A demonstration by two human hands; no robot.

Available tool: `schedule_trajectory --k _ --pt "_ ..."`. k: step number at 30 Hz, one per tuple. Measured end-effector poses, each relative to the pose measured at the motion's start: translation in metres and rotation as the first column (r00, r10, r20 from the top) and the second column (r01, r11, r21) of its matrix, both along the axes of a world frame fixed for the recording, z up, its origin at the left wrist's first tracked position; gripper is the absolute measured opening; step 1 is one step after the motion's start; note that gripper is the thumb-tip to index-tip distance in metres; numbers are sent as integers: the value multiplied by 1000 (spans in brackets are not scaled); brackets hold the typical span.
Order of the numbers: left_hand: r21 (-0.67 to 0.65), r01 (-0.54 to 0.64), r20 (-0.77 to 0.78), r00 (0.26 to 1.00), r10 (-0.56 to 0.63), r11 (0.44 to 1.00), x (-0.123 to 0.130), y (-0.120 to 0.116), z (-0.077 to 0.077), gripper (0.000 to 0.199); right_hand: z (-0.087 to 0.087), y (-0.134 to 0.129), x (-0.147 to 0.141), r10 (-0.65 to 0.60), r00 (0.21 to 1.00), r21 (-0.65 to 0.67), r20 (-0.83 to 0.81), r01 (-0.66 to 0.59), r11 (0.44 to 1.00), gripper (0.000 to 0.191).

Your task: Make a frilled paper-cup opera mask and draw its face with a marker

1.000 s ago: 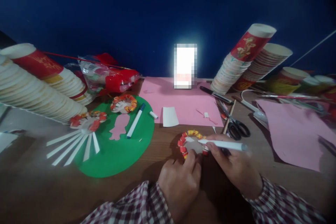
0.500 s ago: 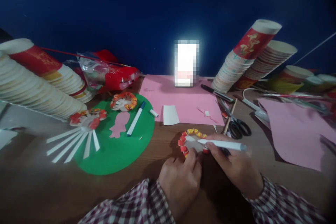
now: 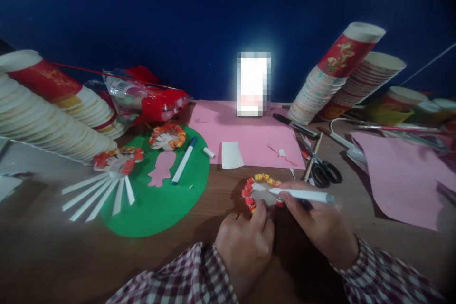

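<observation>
My right hand [image 3: 320, 223] is closed round a white marker [image 3: 302, 195], its tip over the inner floor of a cut paper cup [image 3: 260, 194]. The cup's red and yellow strips are curled outward into a wreath-like rim. My left hand [image 3: 247, 242] has its fingertips pressed on the cup's near edge, holding it against the table; part of that edge is hidden by the fingers. A small white marker cap [image 3: 209, 152] lies on the table beyond the cup, and a white paper piece [image 3: 232, 155] is behind it.
On the left, a green paper disc [image 3: 142, 218] carries another curled cup [image 3: 167, 137], a pink paper cutout [image 3: 163, 168] and a second marker [image 3: 184, 161]. Scissors [image 3: 322, 171] lie right of my hands. Paper cup stacks [image 3: 338, 66] lean at both sides. A bright blurred-out screen [image 3: 253, 83] stands ahead.
Both hands, the marker and the cup hold nearly the same positions. The whole view has shifted very slightly.
</observation>
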State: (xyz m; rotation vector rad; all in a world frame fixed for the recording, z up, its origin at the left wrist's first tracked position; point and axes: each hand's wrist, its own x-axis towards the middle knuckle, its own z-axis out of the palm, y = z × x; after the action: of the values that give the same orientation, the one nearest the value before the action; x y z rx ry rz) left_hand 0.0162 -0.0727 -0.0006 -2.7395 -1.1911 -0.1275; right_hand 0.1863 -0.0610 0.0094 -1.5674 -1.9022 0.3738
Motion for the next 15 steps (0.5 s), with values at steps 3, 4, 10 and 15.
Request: schedule_trajectory --k 3,4,10,15 --pt "-12 4 -5 1000 -4 1000 0 0 0 35 -1 0 0 -1 1000 -6 -7 1 1000 18" --pt "-14 5 -4 1000 -6 1000 -1 1 0 35 -1 0 0 -1 1000 -6 -4 1 1000 17" --pt "-23 8 7 1000 -8 1000 0 1 0 35 -1 0 0 9 1000 8 4 -9 1000 16" --pt "-15 2 23 1000 -1 1000 0 1 -1 34 -2 0 -1 11 1000 2 -8 -10 1000 15"
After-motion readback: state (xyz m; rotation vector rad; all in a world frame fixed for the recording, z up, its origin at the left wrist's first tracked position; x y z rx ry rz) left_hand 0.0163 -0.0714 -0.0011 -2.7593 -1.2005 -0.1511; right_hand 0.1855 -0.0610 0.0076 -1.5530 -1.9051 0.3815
